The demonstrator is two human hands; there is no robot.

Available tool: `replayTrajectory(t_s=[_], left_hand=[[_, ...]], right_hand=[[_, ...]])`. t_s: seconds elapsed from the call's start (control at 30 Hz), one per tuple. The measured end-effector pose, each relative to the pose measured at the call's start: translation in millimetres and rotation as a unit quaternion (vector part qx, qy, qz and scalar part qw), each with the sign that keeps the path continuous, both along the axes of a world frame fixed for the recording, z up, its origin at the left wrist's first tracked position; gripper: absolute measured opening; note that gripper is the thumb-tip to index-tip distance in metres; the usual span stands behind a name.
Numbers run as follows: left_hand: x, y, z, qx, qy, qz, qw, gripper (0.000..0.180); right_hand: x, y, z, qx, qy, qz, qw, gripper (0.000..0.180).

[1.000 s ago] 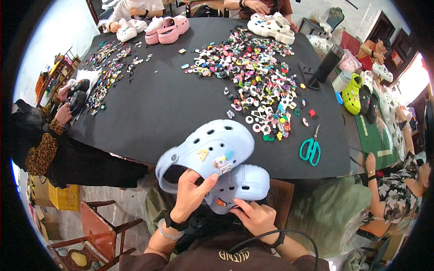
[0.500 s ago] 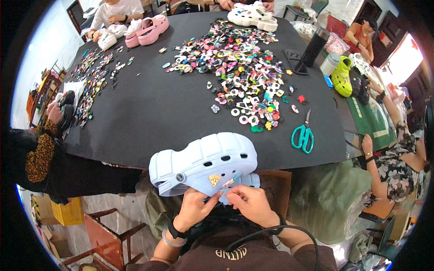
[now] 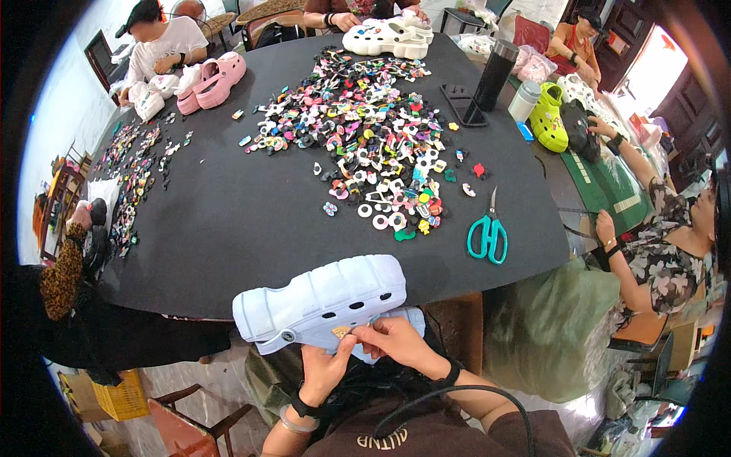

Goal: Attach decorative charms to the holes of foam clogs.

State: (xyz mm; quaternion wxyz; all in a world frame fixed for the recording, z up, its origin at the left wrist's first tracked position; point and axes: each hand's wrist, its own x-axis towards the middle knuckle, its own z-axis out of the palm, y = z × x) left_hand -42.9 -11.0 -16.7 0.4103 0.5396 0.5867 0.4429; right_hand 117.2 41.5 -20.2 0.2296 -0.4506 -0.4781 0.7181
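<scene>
A pair of light blue clogs (image 3: 320, 297) is tilted on its side between my hands, against the table's near edge. My left hand (image 3: 326, 371) grips the lower side of the clogs, its thumb beside a pizza-slice charm (image 3: 340, 332). The fingers of my right hand (image 3: 399, 343) are pinched together at the holes right of that charm. Whatever is between those fingertips is hidden. Several oval holes show along the upper side.
A large heap of shoe charms (image 3: 373, 137) covers the black table (image 3: 244, 236). Teal-handled scissors (image 3: 487, 238) lie at right, with a phone (image 3: 463, 105) and black bottle (image 3: 496, 75) beyond. White clogs (image 3: 388, 39), pink clogs (image 3: 213, 82) and co-workers line the far edges.
The clogs have tipped lower and toward me. My right fingers have come onto the side beside the pizza charm, covering the colourful charm seen there before. The whole view has shifted.
</scene>
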Motion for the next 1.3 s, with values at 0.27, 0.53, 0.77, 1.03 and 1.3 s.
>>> replayTrajectory(t_s=[0.27,0.53,0.77,1.03,1.3], left_hand=[[13,-1,-3,0.012,-0.176,0.108,0.978,0.019],[15,4,9,0.015,-0.126,0.127,0.984,0.017],[12,11,17,-0.01,-0.098,0.082,0.992,0.013],[8,18,48,-0.012,0.004,0.144,0.99,0.017],[15,32,39,0.06,0.025,0.167,0.984,0.019]], right_hand=[[-5,-11,1,-0.053,0.068,0.01,0.996,0.04],[-3,-17,-7,-0.058,0.134,0.017,0.989,0.032],[7,-16,-11,0.05,0.065,0.018,0.996,0.021],[66,10,18,0.351,-0.188,-0.121,0.909,0.015],[77,67,15,0.499,-0.479,-0.164,0.703,0.024]])
